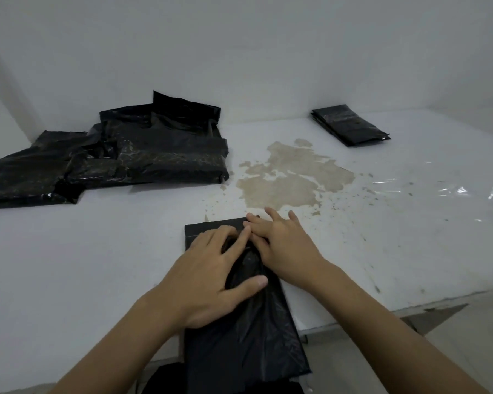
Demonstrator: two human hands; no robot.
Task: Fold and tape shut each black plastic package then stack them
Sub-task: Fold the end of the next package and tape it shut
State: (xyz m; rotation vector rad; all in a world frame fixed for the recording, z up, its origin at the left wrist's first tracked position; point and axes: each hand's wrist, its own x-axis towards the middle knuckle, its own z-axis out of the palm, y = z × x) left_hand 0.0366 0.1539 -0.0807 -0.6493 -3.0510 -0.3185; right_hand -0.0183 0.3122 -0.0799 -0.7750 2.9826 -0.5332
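Both hands press flat on a black plastic package [248, 331] on the white bench [69, 265]. Left hand [208, 280] and right hand [282, 245] lie side by side, fingertips touching. Their palms hide the package's middle, and its near end is cut off. Far left lies a messy pile [120, 155]; far right, a neat stack [350, 125].

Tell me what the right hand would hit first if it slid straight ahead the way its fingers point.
The right hand points away and slightly left. Past the package it presses, it would likely cross bare table and the brown stain. Nothing solid seems to stand in that line before the back wall, though depth is unclear.
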